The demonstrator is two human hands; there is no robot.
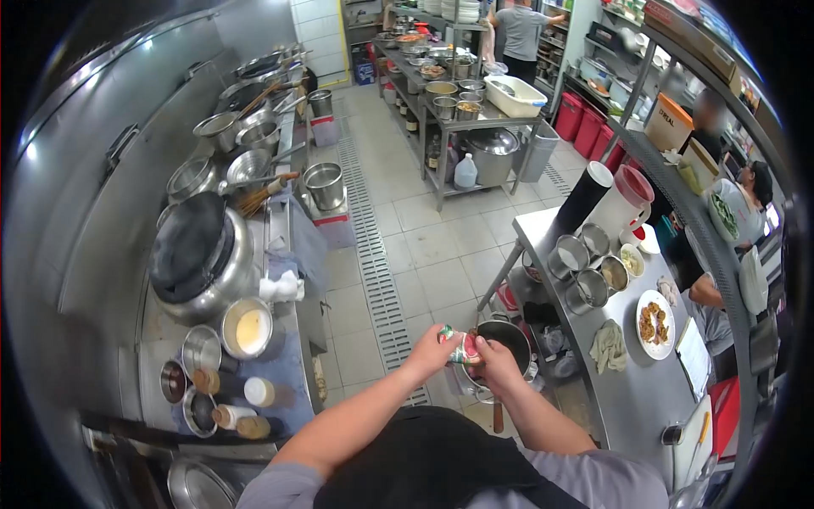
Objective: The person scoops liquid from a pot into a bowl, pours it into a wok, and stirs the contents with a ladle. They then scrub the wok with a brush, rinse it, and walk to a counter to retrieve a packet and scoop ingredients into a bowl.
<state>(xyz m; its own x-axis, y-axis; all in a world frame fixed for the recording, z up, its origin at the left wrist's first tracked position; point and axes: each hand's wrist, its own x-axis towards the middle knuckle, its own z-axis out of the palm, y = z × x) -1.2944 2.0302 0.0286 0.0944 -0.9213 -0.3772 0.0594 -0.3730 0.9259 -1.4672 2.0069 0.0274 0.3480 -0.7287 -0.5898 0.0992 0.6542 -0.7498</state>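
Both of my hands hold a small red, green and white packet (463,348) between them, in front of my dark apron. My left hand (434,349) is closed on the packet's left end. On its right end my right hand (495,363) is closed too. A dark-bottomed metal pot (527,349) stands low beneath and behind my right hand, partly hidden by it. The packet's opening, if there is one, cannot be made out.
On the left, a counter holds a large steel pot (229,284), bowls and bottles. The right table (627,399) bears metal containers, a cloth (608,346) and a plate of food (655,325). People are at the right and far back. A drain grate (370,263) runs along the floor.
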